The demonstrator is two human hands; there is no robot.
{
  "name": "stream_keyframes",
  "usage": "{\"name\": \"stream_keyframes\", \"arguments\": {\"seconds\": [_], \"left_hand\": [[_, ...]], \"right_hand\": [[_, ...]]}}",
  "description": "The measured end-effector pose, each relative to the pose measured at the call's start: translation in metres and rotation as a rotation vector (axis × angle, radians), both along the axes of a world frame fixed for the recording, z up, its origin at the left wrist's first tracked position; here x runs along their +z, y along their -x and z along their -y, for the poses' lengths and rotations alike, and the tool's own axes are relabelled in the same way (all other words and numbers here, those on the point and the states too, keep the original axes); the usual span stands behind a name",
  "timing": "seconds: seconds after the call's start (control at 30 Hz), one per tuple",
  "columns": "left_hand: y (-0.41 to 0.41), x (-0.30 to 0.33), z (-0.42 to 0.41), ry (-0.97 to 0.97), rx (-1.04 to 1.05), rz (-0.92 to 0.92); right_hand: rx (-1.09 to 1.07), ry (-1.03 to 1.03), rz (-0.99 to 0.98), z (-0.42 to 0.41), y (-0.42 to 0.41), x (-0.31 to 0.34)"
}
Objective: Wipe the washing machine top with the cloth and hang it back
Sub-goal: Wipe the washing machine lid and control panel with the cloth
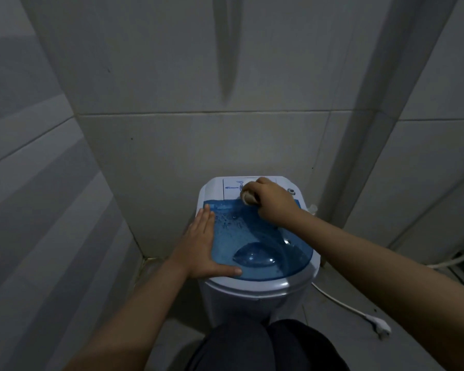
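A small white washing machine point(255, 290) with a translucent blue lid point(255, 236) stands against the tiled wall. My right hand point(272, 203) is closed around a small bunched pale cloth point(248, 197) and presses it on the white control panel point(232, 190) at the back of the top. My left hand point(206, 247) lies flat, fingers together, on the left edge of the blue lid. Water drops show on the lid.
Grey tiled walls close in at the left, back and right. A white power cable with its plug point(381, 326) lies on the floor at the right. A hose point(458, 259) runs along the floor at far right. My dark-clothed knees point(265, 346) are just before the machine.
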State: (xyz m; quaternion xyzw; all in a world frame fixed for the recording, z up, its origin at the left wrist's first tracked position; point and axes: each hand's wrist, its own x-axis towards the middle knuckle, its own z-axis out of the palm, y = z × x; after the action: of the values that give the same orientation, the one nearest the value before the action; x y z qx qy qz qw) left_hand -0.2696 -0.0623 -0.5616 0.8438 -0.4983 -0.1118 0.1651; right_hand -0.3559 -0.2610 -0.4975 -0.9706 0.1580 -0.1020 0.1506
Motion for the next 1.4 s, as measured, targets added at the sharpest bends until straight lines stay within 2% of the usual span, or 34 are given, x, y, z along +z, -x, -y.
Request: {"name": "stream_keyframes", "arguments": {"seconds": [0.17,0.53,0.73,0.8,0.9,1.03,1.4], "left_hand": [[-0.001,-0.001,0.0,-0.009,-0.001,-0.002],[0.002,0.001,0.0,-0.007,0.005,0.007],[0.003,0.004,0.0,-0.026,0.008,0.036],[0.004,0.005,0.0,-0.025,0.01,0.036],[0.004,0.005,0.0,-0.021,0.007,0.031],[0.004,0.004,0.0,-0.022,0.001,0.037],[0.002,0.001,0.0,-0.016,0.005,0.035]], "right_hand": [[0.039,0.17,-0.057,0.006,-0.01,-0.021],[0.237,0.108,0.051,-0.022,0.051,-0.031],[0.367,0.013,-0.184,-0.022,0.07,-0.005],[0.316,-0.018,-0.149,-0.012,0.066,0.005],[0.119,0.013,-0.043,0.011,0.05,0.007],[-0.053,0.036,-0.029,0.037,0.028,-0.002],[0.006,0.061,-0.075,0.024,0.04,-0.02]]}}
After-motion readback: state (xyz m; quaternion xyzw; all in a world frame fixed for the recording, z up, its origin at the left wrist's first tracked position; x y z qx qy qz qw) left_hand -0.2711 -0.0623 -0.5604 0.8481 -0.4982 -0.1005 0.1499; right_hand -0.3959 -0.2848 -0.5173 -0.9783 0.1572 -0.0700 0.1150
